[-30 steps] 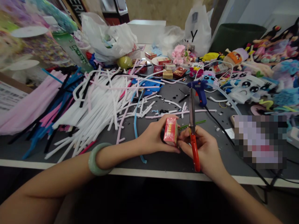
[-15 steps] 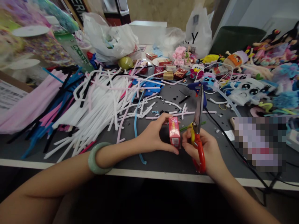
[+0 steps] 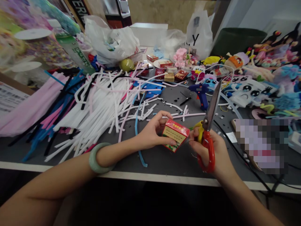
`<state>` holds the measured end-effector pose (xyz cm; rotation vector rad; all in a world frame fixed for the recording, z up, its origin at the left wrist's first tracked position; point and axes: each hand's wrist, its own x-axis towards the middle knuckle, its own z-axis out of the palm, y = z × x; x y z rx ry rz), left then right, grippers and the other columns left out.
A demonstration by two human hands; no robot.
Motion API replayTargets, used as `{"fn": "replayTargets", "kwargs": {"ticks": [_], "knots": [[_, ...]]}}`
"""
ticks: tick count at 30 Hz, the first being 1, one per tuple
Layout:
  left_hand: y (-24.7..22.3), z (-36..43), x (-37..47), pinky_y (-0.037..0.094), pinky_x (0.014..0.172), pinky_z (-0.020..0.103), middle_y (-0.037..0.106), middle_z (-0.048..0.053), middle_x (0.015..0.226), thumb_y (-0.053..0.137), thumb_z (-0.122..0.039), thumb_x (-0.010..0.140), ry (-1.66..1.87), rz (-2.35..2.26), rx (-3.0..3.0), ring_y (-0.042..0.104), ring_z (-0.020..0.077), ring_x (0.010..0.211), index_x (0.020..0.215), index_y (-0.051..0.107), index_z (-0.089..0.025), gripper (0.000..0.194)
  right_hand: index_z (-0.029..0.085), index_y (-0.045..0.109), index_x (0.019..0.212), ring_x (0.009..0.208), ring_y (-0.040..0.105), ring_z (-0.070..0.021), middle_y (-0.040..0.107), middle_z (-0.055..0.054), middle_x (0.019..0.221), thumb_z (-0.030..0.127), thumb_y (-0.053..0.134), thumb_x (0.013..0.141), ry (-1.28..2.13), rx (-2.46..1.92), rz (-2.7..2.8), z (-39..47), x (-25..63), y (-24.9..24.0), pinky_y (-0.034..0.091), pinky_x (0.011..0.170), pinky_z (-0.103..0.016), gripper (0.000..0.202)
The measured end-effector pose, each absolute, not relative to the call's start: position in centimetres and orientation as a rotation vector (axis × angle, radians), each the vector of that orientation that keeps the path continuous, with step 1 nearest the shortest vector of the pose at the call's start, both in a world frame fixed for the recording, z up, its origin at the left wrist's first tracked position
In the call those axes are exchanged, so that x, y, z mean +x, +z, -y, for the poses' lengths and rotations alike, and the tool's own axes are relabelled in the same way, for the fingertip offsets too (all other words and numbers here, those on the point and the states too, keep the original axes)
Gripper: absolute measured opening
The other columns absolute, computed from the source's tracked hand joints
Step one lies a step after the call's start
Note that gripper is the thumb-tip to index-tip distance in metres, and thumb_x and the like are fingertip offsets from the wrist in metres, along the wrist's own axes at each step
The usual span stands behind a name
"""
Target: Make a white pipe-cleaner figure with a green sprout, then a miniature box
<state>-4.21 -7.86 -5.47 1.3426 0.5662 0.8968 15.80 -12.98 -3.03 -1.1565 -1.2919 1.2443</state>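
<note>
A small red and cream printed box (image 3: pixel 175 133) is held between the thumb and fingers of my left hand (image 3: pixel 157 130), its printed side tilted up. Just to its right, my right hand (image 3: pixel 215 147) grips a pair of scissors (image 3: pixel 209 125) with red and yellow handles. The blades point up and away, close together. My right fingertips are near the box's right corner; I cannot tell whether they touch it. A blue glue gun (image 3: pixel 201 92) stands beyond the scissors on the grey table.
White pipe cleaners (image 3: pixel 94 110) heap up on the left, with a blue strip (image 3: pixel 137 135) near my left wrist. Small boxes (image 3: pixel 169 77) and plastic bags (image 3: pixel 113 40) sit at the back. Plush figures (image 3: pixel 251 91) and a phone (image 3: pixel 258 144) lie on the right, beside a black cable (image 3: pixel 235 149).
My left hand has turned the box from its narrow side to its wide printed side. The scissors have shifted right and tilted rightward with my right hand.
</note>
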Motion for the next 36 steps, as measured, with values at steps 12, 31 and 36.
{"fn": "replayTargets", "kwargs": {"ticks": [12, 31, 36], "knots": [[-5.31, 7.66, -4.24, 0.056, 0.072, 0.023, 0.065, -0.001, 0.089, 0.086, -0.013, 0.061, 0.986, -0.638, 1.429, 0.066, 0.0108, 0.08, 0.102, 0.055, -0.019, 0.052, 0.022, 0.05, 0.08, 0.062, 0.045, -0.0106, 0.053, 0.004, 0.073, 0.016, 0.065, 0.074, 1.259, -1.113, 1.292, 13.09, 16.28, -3.38, 0.037, 0.057, -0.025, 0.017], [-4.8, 8.09, -4.34, 0.056, 0.075, 0.027, 0.065, 0.002, 0.091, 0.078, -0.021, 0.075, 0.974, -0.594, 1.696, 0.066, 0.0133, 0.082, 0.097, 0.058, -0.018, 0.03, 0.023, 0.051, 0.082, 0.063, 0.044, -0.0095, 0.053, 0.004, 0.077, 0.011, 0.062, 0.077, 1.264, -1.05, 1.267, 13.22, 16.71, -3.85, 0.034, 0.056, -0.024, 0.018], [-5.03, 7.95, -4.63, 0.056, 0.084, 0.034, 0.065, 0.008, 0.1, 0.073, -0.022, 0.08, 1.115, -0.501, 2.003, 0.066, 0.0188, 0.094, 0.1, 0.061, -0.019, 0.024, 0.024, 0.053, 0.083, 0.074, 0.055, -0.0127, 0.056, 0.002, 0.08, 0.012, 0.066, 0.079, 1.233, -1.033, 1.308, 13.24, 16.8, -3.65, 0.045, 0.067, -0.027, 0.018]]}}
